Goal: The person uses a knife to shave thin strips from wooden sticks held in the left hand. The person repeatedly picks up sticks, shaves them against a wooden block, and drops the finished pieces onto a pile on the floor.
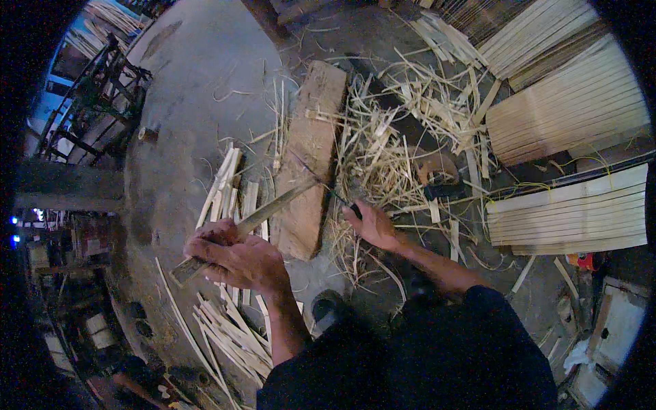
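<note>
My left hand (236, 258) grips a long bamboo strip (273, 207) near its lower end, holding it slanted so its far end rests on a wooden block (311, 154). My right hand (371, 224) is closed around the dark handle of a knife (328, 188). The thin blade runs up and left to meet the strip's far end over the block. Pale bamboo shavings (389, 137) lie heaped just right of the block, beside my right hand.
Cut strips (225, 184) lie on the grey floor left of the block, more (229, 335) near my left forearm. Stacks of flat bamboo slats (567, 208) fill the right side and top right (567, 102). A dark metal frame (96, 102) stands at upper left.
</note>
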`<action>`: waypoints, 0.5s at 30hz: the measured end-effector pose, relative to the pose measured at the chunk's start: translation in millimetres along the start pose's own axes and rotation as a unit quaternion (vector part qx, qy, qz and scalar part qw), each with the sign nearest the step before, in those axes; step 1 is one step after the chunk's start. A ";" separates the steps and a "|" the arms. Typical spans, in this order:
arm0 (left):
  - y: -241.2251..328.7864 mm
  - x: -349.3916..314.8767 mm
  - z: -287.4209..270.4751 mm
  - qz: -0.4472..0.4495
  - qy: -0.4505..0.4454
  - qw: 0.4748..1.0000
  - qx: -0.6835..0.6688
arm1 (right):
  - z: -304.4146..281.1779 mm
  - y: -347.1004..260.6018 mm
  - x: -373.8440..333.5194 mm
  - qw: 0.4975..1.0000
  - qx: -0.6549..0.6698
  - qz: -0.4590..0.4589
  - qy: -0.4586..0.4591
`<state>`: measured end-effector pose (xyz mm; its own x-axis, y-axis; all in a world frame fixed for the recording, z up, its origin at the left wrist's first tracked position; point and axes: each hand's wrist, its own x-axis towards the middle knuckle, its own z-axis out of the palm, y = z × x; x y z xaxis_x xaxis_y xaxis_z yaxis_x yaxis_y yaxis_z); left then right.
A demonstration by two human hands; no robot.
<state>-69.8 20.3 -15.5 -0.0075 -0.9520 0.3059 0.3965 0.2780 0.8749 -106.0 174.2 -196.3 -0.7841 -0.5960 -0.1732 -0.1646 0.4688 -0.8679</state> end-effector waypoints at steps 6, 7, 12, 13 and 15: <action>2.7 9.7 -16.0 0.025 -0.124 0.981 -0.145 | 20.9 36.0 6.6 0.997 -0.053 0.043 0.030; 18.3 24.3 -20.3 0.046 -0.104 0.990 -0.084 | 17.0 37.2 15.6 0.998 -0.046 0.040 0.007; 54.0 94.8 -114.7 0.101 -0.170 0.936 0.292 | 12.7 27.8 12.7 0.994 -0.019 0.081 -0.068; 37.7 98.5 -139.5 0.098 -0.206 0.907 0.354 | 15.0 42.0 12.3 0.993 -0.034 0.103 -0.056; 26.4 88.1 -174.1 -0.097 -0.216 0.788 0.568 | 21.1 48.9 13.3 0.992 -0.036 0.117 -0.036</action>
<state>99.8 -78.5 -30.8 -0.3754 -0.9268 0.0087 -0.7274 0.3004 0.6169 -111.9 175.4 -250.8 -0.7619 -0.5086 -0.4011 -0.0270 0.6437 -0.7648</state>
